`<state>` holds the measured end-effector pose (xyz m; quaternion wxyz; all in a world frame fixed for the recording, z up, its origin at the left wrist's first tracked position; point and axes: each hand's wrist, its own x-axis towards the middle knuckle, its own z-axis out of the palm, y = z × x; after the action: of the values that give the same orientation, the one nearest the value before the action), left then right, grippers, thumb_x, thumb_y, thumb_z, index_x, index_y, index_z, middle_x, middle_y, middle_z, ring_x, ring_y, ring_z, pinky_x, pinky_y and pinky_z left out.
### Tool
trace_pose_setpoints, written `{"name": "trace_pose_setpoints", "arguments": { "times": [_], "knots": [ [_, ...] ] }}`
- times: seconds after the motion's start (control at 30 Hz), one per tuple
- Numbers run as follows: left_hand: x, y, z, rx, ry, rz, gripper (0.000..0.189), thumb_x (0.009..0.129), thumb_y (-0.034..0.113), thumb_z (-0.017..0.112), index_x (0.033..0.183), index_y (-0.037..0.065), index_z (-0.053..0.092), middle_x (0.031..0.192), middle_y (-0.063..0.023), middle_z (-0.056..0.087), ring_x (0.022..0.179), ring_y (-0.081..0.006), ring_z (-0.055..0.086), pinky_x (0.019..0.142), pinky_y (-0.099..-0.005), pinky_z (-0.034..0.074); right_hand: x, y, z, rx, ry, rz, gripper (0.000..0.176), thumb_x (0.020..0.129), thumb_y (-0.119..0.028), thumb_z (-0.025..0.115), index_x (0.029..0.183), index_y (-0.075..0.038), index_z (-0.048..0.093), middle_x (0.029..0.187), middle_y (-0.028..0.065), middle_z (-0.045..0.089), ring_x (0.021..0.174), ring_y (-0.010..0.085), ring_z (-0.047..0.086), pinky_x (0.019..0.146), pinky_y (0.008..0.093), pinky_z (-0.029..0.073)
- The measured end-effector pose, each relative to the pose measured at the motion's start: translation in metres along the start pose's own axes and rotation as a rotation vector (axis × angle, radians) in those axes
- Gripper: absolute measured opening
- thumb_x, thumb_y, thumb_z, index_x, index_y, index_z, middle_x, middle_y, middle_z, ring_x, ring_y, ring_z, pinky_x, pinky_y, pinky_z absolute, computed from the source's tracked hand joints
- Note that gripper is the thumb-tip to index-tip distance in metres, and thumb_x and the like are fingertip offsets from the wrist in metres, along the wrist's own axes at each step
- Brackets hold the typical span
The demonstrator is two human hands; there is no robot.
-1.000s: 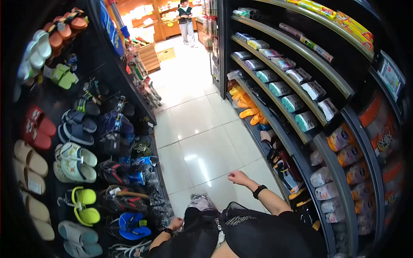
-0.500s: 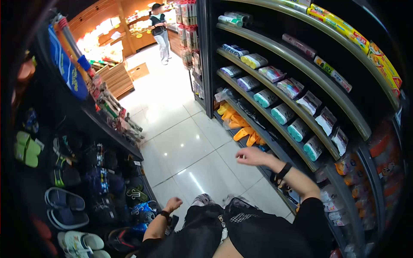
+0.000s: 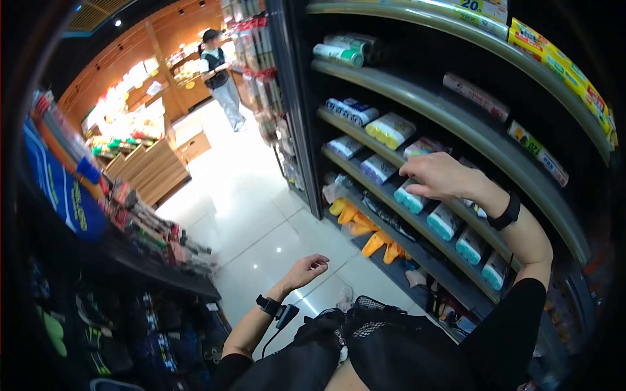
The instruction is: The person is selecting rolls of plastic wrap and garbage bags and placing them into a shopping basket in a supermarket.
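Note:
My right hand (image 3: 435,174), a dark band (image 3: 505,212) on its wrist, is raised in front of the shelves with loosely bent fingers and nothing in them. Behind it a multicoloured pack (image 3: 425,147) is partly hidden. Just below its fingers lies a teal wrapped roll (image 3: 409,197), one of several in a row running down to the right. A pack of yellow rolls (image 3: 390,130) is up and to the left. Over the floor, away from any goods, my left hand (image 3: 304,271) hangs with relaxed, slightly curled fingers and holds nothing.
Long curved shelf edges (image 3: 417,94) run along the right. Orange slippers (image 3: 375,241) are on the low shelf. Hanging goods (image 3: 147,212) line the left side of the tiled aisle (image 3: 261,225). A person (image 3: 222,81) stands at the far end near a wooden display (image 3: 147,173).
My right hand has risen and moved right, over the shelf goods. My left hand has come up and forward. The view has shifted closer to the right shelves; the far person has turned.

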<state>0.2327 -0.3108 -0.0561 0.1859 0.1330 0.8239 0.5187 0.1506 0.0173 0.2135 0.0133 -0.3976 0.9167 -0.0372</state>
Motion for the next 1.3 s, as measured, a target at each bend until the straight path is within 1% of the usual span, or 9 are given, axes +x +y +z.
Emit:
{"name": "trace_pose_setpoints", "arguments": {
  "times": [0.13, 0.23, 0.37, 0.57, 0.63, 0.7, 0.9, 1.07, 1.3],
  "knots": [
    [0.089, 0.041, -0.049, -0.006, -0.049, 0.046, 0.029, 0.088, 0.02, 0.055, 0.111, 0.003, 0.056, 0.098, -0.0068, 0.063, 0.088, -0.0133, 0.058, 0.078, -0.0269, 0.046, 0.065, 0.059, -0.043, -0.178, -0.032, 0.005, 0.036, 0.078, -0.021, 0.063, 0.106, -0.002, 0.052, 0.099, 0.0138, 0.055, 0.095, 0.0307, 0.054, 0.08, 0.0397, 0.043],
    [0.159, 0.052, -0.071, -0.065, -0.007, 0.083, 0.027, 0.089, 0.019, 0.054, 0.111, 0.003, 0.056, 0.098, -0.0064, 0.063, 0.087, -0.0118, 0.057, 0.077, -0.0258, 0.046, 0.115, 0.111, -0.058, -0.183, 0.025, -0.024, 0.032, 0.077, -0.023, 0.064, 0.099, -0.002, 0.054, 0.096, 0.0148, 0.057, 0.094, 0.0314, 0.055, 0.078, 0.0404, 0.044],
    [0.218, 0.068, -0.098, -0.068, -0.114, 0.125, 0.027, 0.089, 0.018, 0.055, 0.111, 0.003, 0.056, 0.099, -0.0062, 0.063, 0.087, -0.0106, 0.057, 0.076, -0.0249, 0.046, 0.16, 0.158, -0.058, -0.209, 0.035, -0.015, 0.033, 0.077, -0.022, 0.064, 0.102, -0.002, 0.054, 0.097, 0.0148, 0.056, 0.098, 0.0306, 0.054, 0.083, 0.0398, 0.044],
    [0.331, 0.087, -0.162, -0.215, -0.152, 0.278, 0.026, 0.089, 0.015, 0.055, 0.111, 0.002, 0.055, 0.098, -0.0054, 0.061, 0.089, -0.0097, 0.057, 0.078, -0.0228, 0.046, 0.248, 0.228, -0.083, -0.23, 0.031, 0.188, 0.044, 0.079, -0.025, 0.061, 0.113, 0.0, 0.048, 0.109, 0.0162, 0.051, 0.105, 0.0303, 0.049, 0.086, 0.0386, 0.043],
    [0.361, 0.095, -0.184, -0.237, -0.172, 0.325, 0.025, 0.089, 0.013, 0.055, 0.111, 0.001, 0.054, 0.099, -0.0055, 0.061, 0.09, -0.0099, 0.057, 0.079, -0.0228, 0.046, 0.275, 0.255, -0.085, -0.274, 0.204, 0.189, 0.047, 0.079, -0.028, 0.062, 0.115, 0.0, 0.047, 0.11, 0.0164, 0.051, 0.105, 0.0307, 0.049, 0.087, 0.0387, 0.043],
    [0.395, 0.107, -0.219, -0.258, -0.194, 0.397, 0.024, 0.089, 0.011, 0.054, 0.111, 0.0, 0.054, 0.1, -0.0059, 0.061, 0.091, -0.0102, 0.057, 0.081, -0.0229, 0.046, 0.312, 0.282, -0.094, -0.265, 0.242, 0.213, 0.05, 0.078, -0.03, 0.062, 0.115, 0.001, 0.048, 0.11, 0.0174, 0.051, 0.106, 0.0319, 0.049, 0.088, 0.0396, 0.042],
    [0.461, 0.149, -0.277, -0.305, -0.202, 0.594, 0.029, 0.085, 0.009, 0.056, 0.113, 0.0, 0.053, 0.097, -0.007, 0.062, 0.085, -0.009, 0.057, 0.076, -0.0227, 0.046, 0.39, 0.338, -0.108, -0.167, 0.359, 0.348, 0.052, 0.082, -0.035, 0.058, 0.115, 0.003, 0.048, 0.111, 0.021, 0.052, 0.104, 0.0343, 0.052, 0.089, 0.0371, 0.042],
    [0.523, 0.179, -0.317, -0.358, -0.236, 0.739, 0.03, 0.088, 0.008, 0.053, 0.117, 0.0, 0.049, 0.104, -0.0089, 0.058, 0.09, -0.0111, 0.058, 0.078, -0.0221, 0.046, 0.436, 0.36, -0.107, -0.098, 0.216, 0.518, 0.063, 0.08, -0.047, 0.055, 0.114, 0.006, 0.048, 0.107, 0.0265, 0.056, 0.099, 0.036, 0.056, 0.086, 0.0392, 0.044],
    [0.56, 0.204, -0.324, -0.596, -0.228, 0.744, 0.044, 0.086, 0.006, 0.053, 0.126, -0.002, 0.039, 0.113, -0.0115, 0.052, 0.091, -0.0105, 0.056, 0.077, -0.0215, 0.045, 0.448, 0.369, -0.098, 0.025, 0.28, 0.563, 0.064, 0.078, -0.048, 0.057, 0.113, 0.005, 0.051, 0.106, 0.0232, 0.058, 0.096, 0.0312, 0.057, 0.085, 0.0357, 0.044]
  ]
}}
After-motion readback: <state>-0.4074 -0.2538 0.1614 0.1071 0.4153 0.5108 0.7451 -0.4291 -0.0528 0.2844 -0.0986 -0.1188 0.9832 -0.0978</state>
